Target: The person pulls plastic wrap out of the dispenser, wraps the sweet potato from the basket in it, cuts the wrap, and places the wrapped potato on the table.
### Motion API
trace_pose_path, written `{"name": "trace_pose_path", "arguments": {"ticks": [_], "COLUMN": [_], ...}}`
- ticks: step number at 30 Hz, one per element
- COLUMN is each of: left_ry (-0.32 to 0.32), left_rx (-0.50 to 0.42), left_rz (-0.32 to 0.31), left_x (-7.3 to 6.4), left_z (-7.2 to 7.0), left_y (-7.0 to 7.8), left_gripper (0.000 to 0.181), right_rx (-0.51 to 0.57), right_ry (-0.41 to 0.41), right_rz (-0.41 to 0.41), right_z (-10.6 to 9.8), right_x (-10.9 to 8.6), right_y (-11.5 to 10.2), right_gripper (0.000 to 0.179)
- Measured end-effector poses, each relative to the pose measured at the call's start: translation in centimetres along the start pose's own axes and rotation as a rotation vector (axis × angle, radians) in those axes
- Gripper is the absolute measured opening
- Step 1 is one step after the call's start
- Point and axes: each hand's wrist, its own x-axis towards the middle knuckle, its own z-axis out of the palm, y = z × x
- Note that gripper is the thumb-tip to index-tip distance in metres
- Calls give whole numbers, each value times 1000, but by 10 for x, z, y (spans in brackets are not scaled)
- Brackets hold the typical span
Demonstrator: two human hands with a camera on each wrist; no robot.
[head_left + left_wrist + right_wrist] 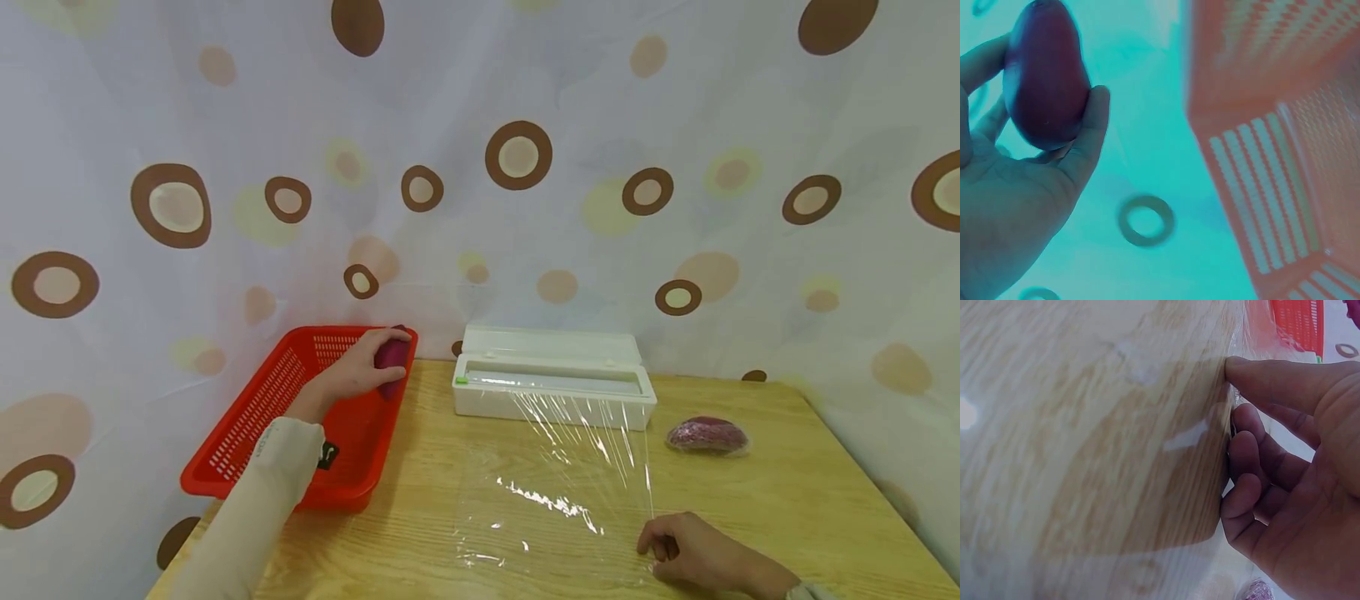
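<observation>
My left hand (365,364) grips a purple sweet potato (392,358) over the far right corner of a red plastic basket (197,482). In the left wrist view, thumb and fingers surround the smooth sweet potato (1047,75). A clear sheet of plastic wrap (547,500) stretches from a white dispenser box (551,407) toward me, creased near the box. At its near right edge, my right hand (693,550) pinches the wrap with curled fingers, low against the table. In the right wrist view, the fingertips (1244,447) meet the film's edge.
Right of the dispenser lies a purple sweet potato wrapped in film (708,436). The dispenser's lid (551,342) stands raised, with a green piece (461,381) at its left end. A small black object (327,455) shows beside the left sleeve. A dotted curtain (465,208) hangs behind the wooden table (795,467).
</observation>
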Motion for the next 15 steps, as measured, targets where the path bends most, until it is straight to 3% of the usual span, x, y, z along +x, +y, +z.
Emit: {"name": "trace_pose_path", "arguments": {"ticks": [6, 12, 15], "left_ry": [-101, -207, -257], "left_rx": [21, 52, 53], "left_rz": [61, 235, 267], "left_x": [-9, -16, -15], "left_z": [30, 68, 85], "left_y": [33, 60, 67], "left_gripper": [50, 53, 58], "right_rx": [-12, -39, -53], "right_ry": [5, 10, 16], "right_rz": [4, -4, -24], "right_z": [0, 1, 2], "right_x": [0, 0, 0], "right_y": [-1, -3, -3], "right_gripper": [16, 16, 16]}}
